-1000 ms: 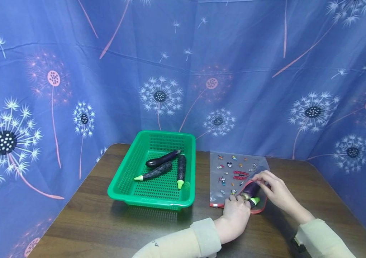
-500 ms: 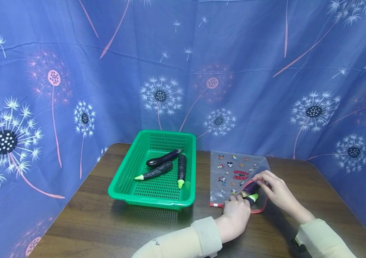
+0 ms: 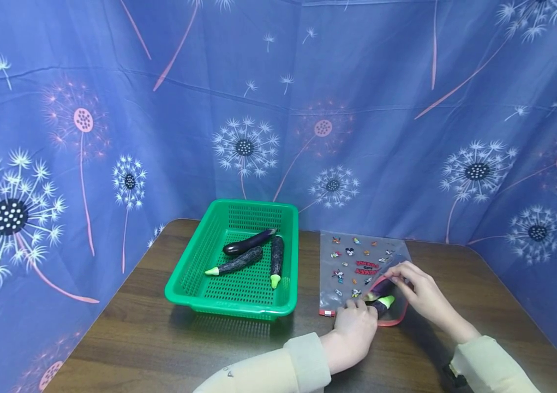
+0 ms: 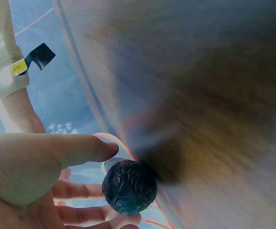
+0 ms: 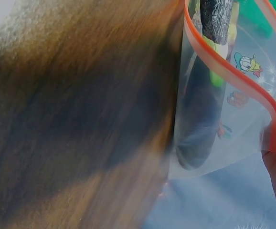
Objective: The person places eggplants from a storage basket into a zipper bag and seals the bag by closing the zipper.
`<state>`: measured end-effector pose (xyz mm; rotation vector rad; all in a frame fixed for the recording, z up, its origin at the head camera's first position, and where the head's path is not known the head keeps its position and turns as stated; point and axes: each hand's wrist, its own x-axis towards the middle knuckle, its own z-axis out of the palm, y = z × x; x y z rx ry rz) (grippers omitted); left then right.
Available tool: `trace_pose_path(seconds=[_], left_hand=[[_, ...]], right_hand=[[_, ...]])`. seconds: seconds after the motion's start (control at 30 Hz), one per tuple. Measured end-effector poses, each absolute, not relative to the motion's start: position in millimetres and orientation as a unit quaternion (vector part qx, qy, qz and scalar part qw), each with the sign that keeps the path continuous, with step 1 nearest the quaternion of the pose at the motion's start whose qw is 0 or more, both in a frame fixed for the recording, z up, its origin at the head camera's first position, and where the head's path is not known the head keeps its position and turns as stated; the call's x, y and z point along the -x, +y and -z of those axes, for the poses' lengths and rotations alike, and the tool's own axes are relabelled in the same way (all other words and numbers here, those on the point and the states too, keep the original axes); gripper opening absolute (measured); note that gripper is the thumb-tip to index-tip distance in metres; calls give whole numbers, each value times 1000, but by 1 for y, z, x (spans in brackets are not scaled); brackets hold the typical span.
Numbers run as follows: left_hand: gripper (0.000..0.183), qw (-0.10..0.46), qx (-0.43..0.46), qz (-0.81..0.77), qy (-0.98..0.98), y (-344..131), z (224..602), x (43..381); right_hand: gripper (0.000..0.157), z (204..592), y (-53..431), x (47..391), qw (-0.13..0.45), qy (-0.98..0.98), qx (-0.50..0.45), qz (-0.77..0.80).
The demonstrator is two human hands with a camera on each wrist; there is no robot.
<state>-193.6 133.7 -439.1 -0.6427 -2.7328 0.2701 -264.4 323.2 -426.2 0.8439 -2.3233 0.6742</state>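
Observation:
A clear zip bag [image 3: 332, 273] with cartoon prints and a red rim lies on the table, its mouth spread toward me. My right hand [image 3: 418, 289] pinches the upper rim between thumb and fingers. Inside the bag lies a purple eggplant [image 3: 380, 288], which shows dark through the plastic in the right wrist view. At the mouth, my left hand [image 3: 355, 330] holds a dark, wrinkled zucchini [image 3: 381, 307] whose pale green tip points into the bag. The left wrist view shows the zucchini's blunt dark end [image 4: 129, 187] between thumb and fingers.
A green perforated basket [image 3: 187, 273] stands left of the bag. It holds a glossy eggplant [image 3: 249, 243] and two dark zucchini with green tips, one zucchini [image 3: 236, 261] slanted and another zucchini [image 3: 276, 259] along the right wall. A blue patterned cloth [image 3: 278, 109] hangs behind the wooden table [image 3: 136, 338].
The zucchini's green tip has shifted slightly up and left at the bag mouth, and more of its dark body shows. My left hand has drawn slightly left. The right hand stays on the rim.

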Motion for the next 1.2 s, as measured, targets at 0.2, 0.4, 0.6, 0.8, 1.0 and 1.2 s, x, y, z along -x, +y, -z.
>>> trace_pose_path(seconds=[0.2, 0.4, 0.6, 0.8, 1.0, 1.2], left_hand=[[20, 178, 248, -87, -948, 120, 441, 192], [17, 243, 284, -78, -924, 103, 447, 190], [17, 258, 319, -77, -909, 86, 450, 188], [20, 285, 354, -92, -886, 77, 451, 185], [20, 281, 385, -85, -875, 71, 450, 184], [17, 268, 395, -75, -876, 68, 454, 187]], right_hand=[[33, 428, 325, 263, 286, -871, -313, -248], [34, 426, 325, 262, 283, -875, -307, -246], [33, 426, 324, 261, 285, -874, -309, -246], [33, 428, 325, 262, 286, -876, -304, -243], [34, 429, 324, 261, 285, -876, -303, -243], [34, 430, 323, 263, 285, -873, -310, -245]])
